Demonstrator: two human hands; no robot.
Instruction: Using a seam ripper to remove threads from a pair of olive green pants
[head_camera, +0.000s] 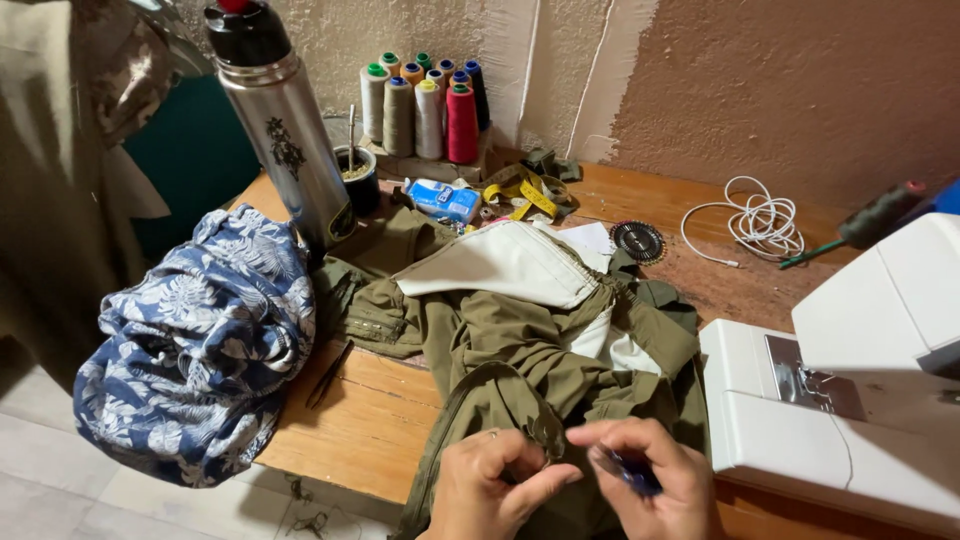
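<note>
Both hands work low at the table's near edge, close together over the olive garment (520, 350). The left hand (490, 490) pinches a fold of the olive cloth between thumb and fingers; a ring shows on one finger. The right hand (650, 480) is closed around a small blue tool (630, 470), its tip pointed toward the spot the left hand holds; I cannot tell what kind of tool it is, since the fingers hide most of it.

The garment lies bunched in the middle of the wooden table (360, 420), its pale lining (510, 265) turned up on top, and its lower part hangs over the near edge between the hands. Just beside it on the right stands a white sewing machine (850, 390). On the left a blue floral cloth (200, 340) is heaped at the table's corner, partly hanging off. Between that heap and the garment lie dark tweezers (328, 375) on the bare wood.

At the back, a steel flask (285, 125) stands upright near a dark cup (358, 175). Thread cones (425, 110) are ranked against the wall. In front of them lie a yellow tape measure (525, 195) and a small blue packet (445, 200). Farther right rest a round dark disc (637, 242), a coiled white cable (760, 225) and a green-handled tool (860, 230).
</note>
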